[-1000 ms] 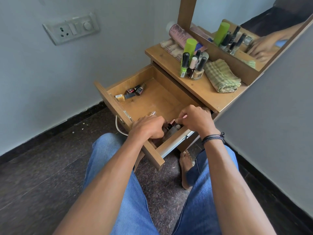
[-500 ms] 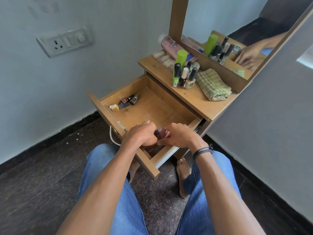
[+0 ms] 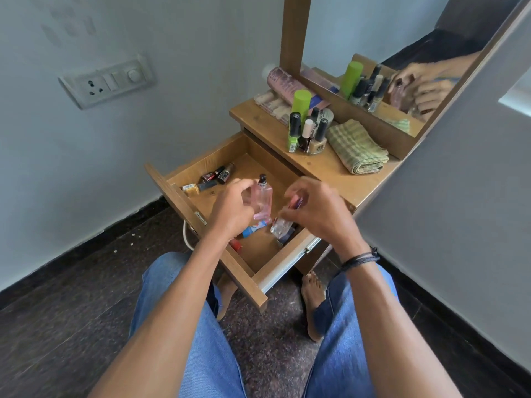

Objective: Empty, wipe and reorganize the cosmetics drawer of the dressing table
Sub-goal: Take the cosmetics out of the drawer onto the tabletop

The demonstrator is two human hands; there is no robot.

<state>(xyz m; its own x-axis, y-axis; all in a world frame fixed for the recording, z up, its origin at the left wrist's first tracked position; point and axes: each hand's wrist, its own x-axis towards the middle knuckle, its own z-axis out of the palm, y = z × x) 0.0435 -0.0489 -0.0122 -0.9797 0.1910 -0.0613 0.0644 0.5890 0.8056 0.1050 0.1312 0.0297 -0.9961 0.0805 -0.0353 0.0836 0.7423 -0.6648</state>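
Drawer [image 3: 175, 193] open, middle floor bare; left hand [image 3: 230, 208] fingers grip pink bottle [image 3: 263, 199], right hand [image 3: 316, 214] fingers hold blurred clear bottle [image 3: 280, 225].

We count one drawer [image 3: 169, 189], and in its far corner four small polish bottles [image 3: 224, 173]. Nearer us there are two perfume bottles, one pink perfume bottle [image 3: 263, 201] and one clear perfume bottle [image 3: 281, 226], plus one blue tube [image 3: 254, 226] and one red item [image 3: 236, 245] too hidden to name. On the tabletop [image 3: 253, 116] we count at least three upright polish bottles [image 3: 317, 139], one green-capped can [image 3: 301, 100], one pink tube [image 3: 280, 80] and one folded cloth [image 3: 356, 146].
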